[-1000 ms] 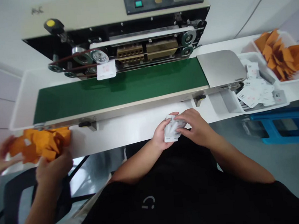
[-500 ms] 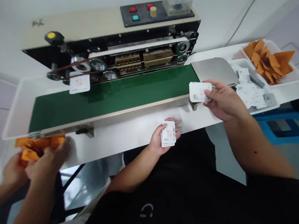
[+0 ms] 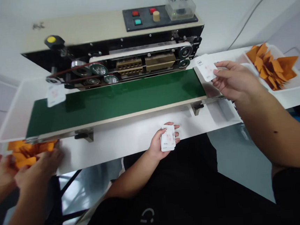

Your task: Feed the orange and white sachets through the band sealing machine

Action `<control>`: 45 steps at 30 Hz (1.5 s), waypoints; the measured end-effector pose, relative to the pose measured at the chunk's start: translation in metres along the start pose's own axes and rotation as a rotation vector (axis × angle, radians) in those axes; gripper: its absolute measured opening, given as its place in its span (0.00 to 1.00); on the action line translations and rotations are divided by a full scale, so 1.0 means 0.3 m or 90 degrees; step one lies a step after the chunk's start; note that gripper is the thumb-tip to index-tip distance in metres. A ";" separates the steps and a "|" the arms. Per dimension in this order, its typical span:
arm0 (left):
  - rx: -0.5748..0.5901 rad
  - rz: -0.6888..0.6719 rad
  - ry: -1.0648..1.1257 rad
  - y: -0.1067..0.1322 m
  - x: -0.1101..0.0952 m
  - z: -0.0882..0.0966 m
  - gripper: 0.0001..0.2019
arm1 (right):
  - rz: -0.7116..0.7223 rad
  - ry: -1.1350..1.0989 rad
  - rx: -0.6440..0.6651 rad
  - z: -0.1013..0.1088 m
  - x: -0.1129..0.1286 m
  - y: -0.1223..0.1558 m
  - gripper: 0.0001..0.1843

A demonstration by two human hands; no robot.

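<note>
A band sealer (image 3: 79, 27) stands behind a green conveyor belt (image 3: 112, 98) on the tabletop (image 3: 121, 144). The right hand (image 3: 235, 80) pinches 1 white sachet (image 3: 206, 68), its long axis tilted, just above the belt's right end; it is nearer the belt than the left hand (image 3: 160, 143), clamped on 1 small stack of sachets (image 3: 167, 138). 1 loose sachet (image 3: 55, 95) lies on the far belt end; a co-worker's 2 hands (image 3: 39, 164) hold orange pieces (image 3: 24, 151).

Nothing reads clearly: marks on the sealer's cream panel (image 3: 38, 26), clear box (image 3: 180, 7) and white sachet (image 3: 206, 67) are too small or blurred.
</note>
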State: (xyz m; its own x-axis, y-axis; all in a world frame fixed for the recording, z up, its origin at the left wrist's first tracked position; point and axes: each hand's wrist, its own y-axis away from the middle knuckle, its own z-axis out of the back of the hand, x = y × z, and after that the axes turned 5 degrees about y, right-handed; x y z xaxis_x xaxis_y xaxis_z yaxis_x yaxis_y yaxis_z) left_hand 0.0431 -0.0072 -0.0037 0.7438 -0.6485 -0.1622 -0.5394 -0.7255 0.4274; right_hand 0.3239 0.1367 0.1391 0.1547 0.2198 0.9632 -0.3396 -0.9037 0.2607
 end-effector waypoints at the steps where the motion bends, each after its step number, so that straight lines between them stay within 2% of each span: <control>1: 0.000 -0.002 -0.002 -0.002 -0.001 0.000 0.16 | -0.008 -0.003 -0.013 -0.006 0.003 -0.010 0.16; 5: -0.038 0.006 -0.003 -0.013 -0.008 -0.005 0.17 | -0.015 -0.005 -0.035 -0.029 0.006 -0.049 0.17; 12: -0.101 0.073 0.025 -0.023 -0.047 -0.022 0.24 | -0.012 0.041 0.029 -0.077 0.005 -0.101 0.14; 16: -0.113 0.103 0.040 -0.017 -0.076 -0.023 0.28 | -0.033 0.052 0.034 -0.104 -0.010 -0.136 0.15; 18: -0.110 0.098 0.039 -0.016 -0.078 -0.023 0.27 | -0.044 0.046 0.040 -0.113 -0.020 -0.153 0.17; 22: -0.078 0.051 0.012 -0.018 -0.060 -0.024 0.18 | -0.048 0.042 0.101 -0.123 -0.031 -0.153 0.22; 24: -0.065 0.032 0.005 -0.018 -0.052 -0.022 0.16 | -0.044 0.070 0.126 -0.125 -0.028 -0.126 0.24; 26: -0.057 0.024 0.004 -0.017 -0.049 -0.016 0.19 | -0.026 0.109 0.124 -0.123 -0.025 -0.080 0.25; 30: -0.042 0.003 0.003 -0.013 -0.042 0.001 0.17 | 0.101 0.166 0.081 -0.096 -0.052 0.066 0.21; 34: 0.000 -0.015 -0.005 -0.014 -0.028 0.010 0.18 | 0.245 0.193 0.124 -0.043 -0.158 0.253 0.23; 37: 0.019 -0.004 0.008 -0.016 -0.017 -0.003 0.22 | 0.289 0.305 0.185 -0.009 -0.263 0.369 0.21; 41: 0.036 0.019 0.037 -0.017 -0.005 -0.036 0.26 | 0.386 0.507 0.256 -0.002 -0.373 0.440 0.26; 43: 0.043 0.028 0.047 -0.016 0.004 -0.052 0.27 | 0.450 0.577 0.280 -0.013 -0.406 0.453 0.30; 45: 0.039 0.035 0.055 -0.014 0.014 -0.064 0.27 | 0.476 0.627 0.295 -0.026 -0.427 0.466 0.33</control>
State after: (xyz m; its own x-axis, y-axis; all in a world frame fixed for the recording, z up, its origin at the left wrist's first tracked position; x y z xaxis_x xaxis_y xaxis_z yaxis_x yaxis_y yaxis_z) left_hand 0.0561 -0.0024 0.0110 0.7419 -0.6677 -0.0619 -0.6018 -0.7036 0.3779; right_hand 0.2494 -0.0148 0.0527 -0.7323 -0.3881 0.5596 0.3290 -0.9211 -0.2084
